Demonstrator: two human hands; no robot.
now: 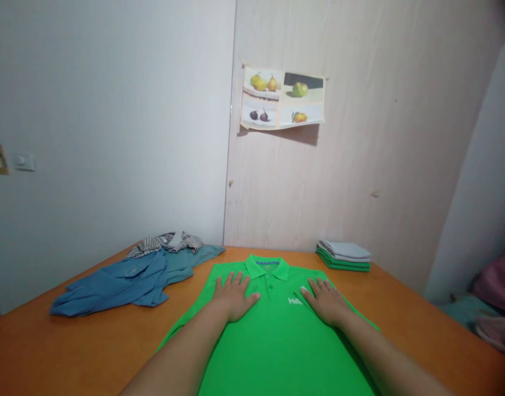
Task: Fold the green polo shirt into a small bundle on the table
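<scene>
A bright green polo shirt [277, 335] lies spread flat, front up, on the orange table [71, 352], its collar pointing toward the wall. My left hand [234, 297] rests flat on the shirt's chest left of the button placket, fingers stretched out. My right hand [325, 300] lies flat on the chest to the right, beside the small white logo, fingers spread. Neither hand holds anything.
A crumpled blue shirt [128, 283] with a striped garment [165, 243] on it lies at the table's back left. A small stack of folded clothes [344, 256], grey over green, sits at the back right. A fruit poster [282, 98] hangs on the wooden wall. Fabric heaps at the far right.
</scene>
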